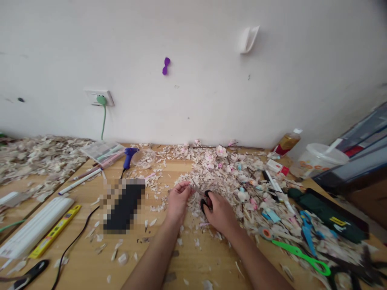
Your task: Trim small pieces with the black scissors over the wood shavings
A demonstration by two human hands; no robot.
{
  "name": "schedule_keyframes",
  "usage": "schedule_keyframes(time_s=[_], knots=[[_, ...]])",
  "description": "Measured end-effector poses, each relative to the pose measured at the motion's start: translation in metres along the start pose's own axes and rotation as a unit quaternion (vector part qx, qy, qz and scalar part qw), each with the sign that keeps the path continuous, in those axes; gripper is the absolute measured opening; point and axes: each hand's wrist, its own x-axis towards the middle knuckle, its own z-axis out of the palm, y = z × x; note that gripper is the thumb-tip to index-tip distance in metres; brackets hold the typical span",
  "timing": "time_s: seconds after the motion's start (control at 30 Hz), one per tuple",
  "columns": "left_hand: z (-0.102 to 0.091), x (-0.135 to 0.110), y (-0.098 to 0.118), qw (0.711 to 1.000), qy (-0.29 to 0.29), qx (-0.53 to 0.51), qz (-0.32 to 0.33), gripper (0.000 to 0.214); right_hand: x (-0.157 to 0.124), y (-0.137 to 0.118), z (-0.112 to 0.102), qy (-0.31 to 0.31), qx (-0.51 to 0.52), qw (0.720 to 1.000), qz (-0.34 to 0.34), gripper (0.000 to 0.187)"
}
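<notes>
Cropped forearms (157,255): right hand (220,211) curled round scissors (198,189), left hand (179,196) pinched closed, anything held indiscernible.

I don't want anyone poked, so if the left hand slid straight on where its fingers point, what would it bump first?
Most likely the scissors in the right hand: they sit just ahead of the left hand, though depth is hard to judge from one view.

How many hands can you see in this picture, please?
2: the left hand, near the blades of the black-handled scissors, and the right hand, holding those scissors. No other hand shows.
</notes>
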Motion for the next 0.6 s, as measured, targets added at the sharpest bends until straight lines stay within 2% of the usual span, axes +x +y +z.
schedule_keyframes(time_s=[0.2, 0.4, 0.6], knots=[[-0.002, 0.001, -0.001, 0.996, -0.011, 0.084, 0.022, 0.027, 0.001, 0.008, 0.005, -0.017, -0.001, 1.000, 0.008, 0.008], [-0.003, 0.003, -0.001, 0.996, 0.000, 0.090, 0.019, 0.031, 0.001, 0.013, 0.008, -0.012, -0.003, 1.000, 0.028, 0.014], [-0.004, 0.004, -0.002, 0.999, 0.006, 0.046, 0.004, 0.033, 0.001, 0.006, 0.001, 0.020, 0.004, 1.000, 0.017, 0.015]])
